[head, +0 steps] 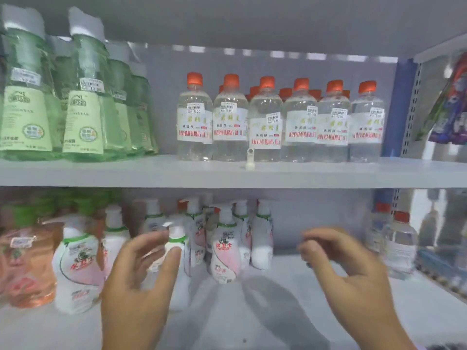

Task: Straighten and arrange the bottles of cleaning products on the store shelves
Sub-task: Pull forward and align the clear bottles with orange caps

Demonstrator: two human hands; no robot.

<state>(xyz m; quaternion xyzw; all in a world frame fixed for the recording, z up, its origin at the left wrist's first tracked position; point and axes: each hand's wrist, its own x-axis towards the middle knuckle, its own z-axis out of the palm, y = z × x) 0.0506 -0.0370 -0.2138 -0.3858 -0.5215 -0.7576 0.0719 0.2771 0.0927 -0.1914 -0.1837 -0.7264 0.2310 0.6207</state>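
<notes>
Two grey shelves fill the view. The upper shelf (pixel 126 173) carries, at its left, tall green bottles (pixel 83 97) with pale labels and white caps, packed in rows front to back. To their right, with a gap between, stands a straight front row of clear bottles with red caps (pixel 265 117), more of the same behind them. A small white clip (pixel 250 159) sits at the shelf edge just in front of that row.

The lower shelf (pixel 290 311) holds an orange-pink bottle (pixel 27 269) at far left, then a cluster of white-and-pink pump bottles (pixel 225 251), unevenly spaced and turned different ways. Two clear red-capped bottles (pixel 399 246) stand well apart at the right.

The left hand (pixel 141 279) pinches one white pump bottle (pixel 177 238) at its neck, between thumb and fingers. The right hand (pixel 346 269) hovers over the bare shelf with fingers loosely curled, grasping nothing; it is blurred.
</notes>
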